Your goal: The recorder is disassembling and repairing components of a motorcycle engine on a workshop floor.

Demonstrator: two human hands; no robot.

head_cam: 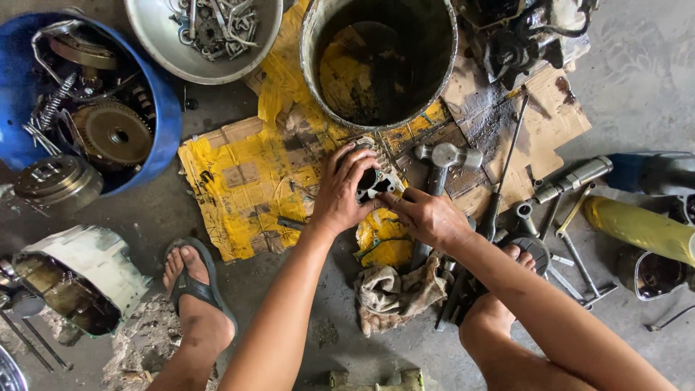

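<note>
A small dark metal engine part with a round bore rests on dirty yellow cardboard. My left hand curls around its left side and top, fingers gripping it. From the right, my right hand reaches in with fingertips touching the part's lower right edge. A hammer with a silver head lies just right of the hands, its handle running under my right hand. A dirty rag lies below the hands.
A large dirty bucket stands above the hands. A blue tub of gears and springs sits at left, beside a metal bowl of small parts. Wrenches, a screwdriver and a yellow part lie right. My sandalled foot is lower left.
</note>
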